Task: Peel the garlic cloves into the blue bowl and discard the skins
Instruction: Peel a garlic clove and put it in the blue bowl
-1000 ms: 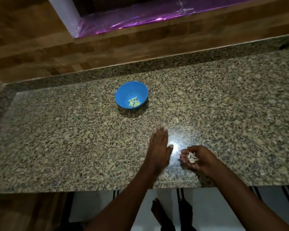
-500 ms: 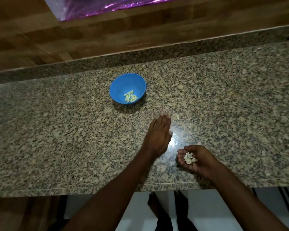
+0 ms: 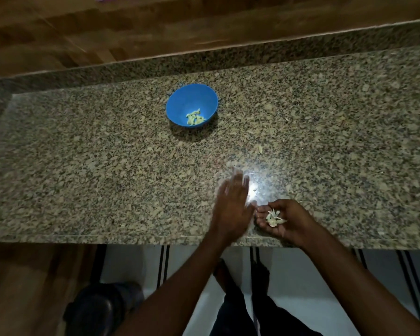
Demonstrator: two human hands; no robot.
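Observation:
The blue bowl (image 3: 177, 105) stands on the granite counter (image 3: 83, 166) a little left of centre, with several pale peeled garlic cloves (image 3: 195, 117) in its bottom. My left hand (image 3: 233, 204) lies flat with straight fingers on the counter near the front edge, blurred by motion. Just to its right, my right hand (image 3: 286, 219) is cupped palm up at the counter's edge and holds a small heap of white garlic skins (image 3: 274, 217). One loose skin (image 3: 260, 149) lies on the counter between the bowl and my hands.
A raised granite ledge and wooden wall run along the back of the counter. Below the front edge I see a tiled floor, my feet (image 3: 228, 275) and a dark round object (image 3: 102, 309) at the lower left.
My left hand has swept back toward the front edge, closer to my right hand. The camera has tilted down, so the floor shows more. The right hand keeps the skins.

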